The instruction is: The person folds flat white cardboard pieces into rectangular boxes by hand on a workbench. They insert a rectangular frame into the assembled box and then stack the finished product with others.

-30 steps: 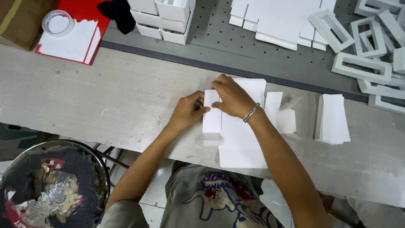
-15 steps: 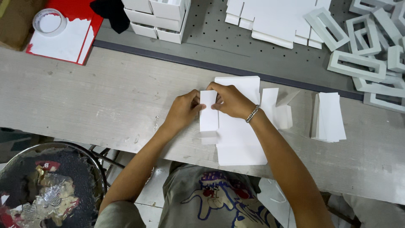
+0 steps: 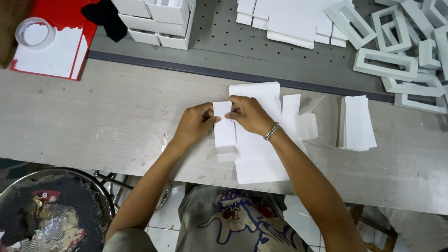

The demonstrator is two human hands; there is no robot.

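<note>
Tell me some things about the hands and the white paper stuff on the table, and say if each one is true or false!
1. Both hands, the left hand and the right hand, touch the flat white card cut-out. True.
2. The right wrist wears a bracelet. True.
3. The roll of tape lies right beside the right hand. False: it sits far off at the table's left corner, on a red and white sheet.
4. The stack of white cards is held in the left hand. False: it lies alone on the wooden table, beyond the right arm.
5. White frames lie at the far right. True.
</note>
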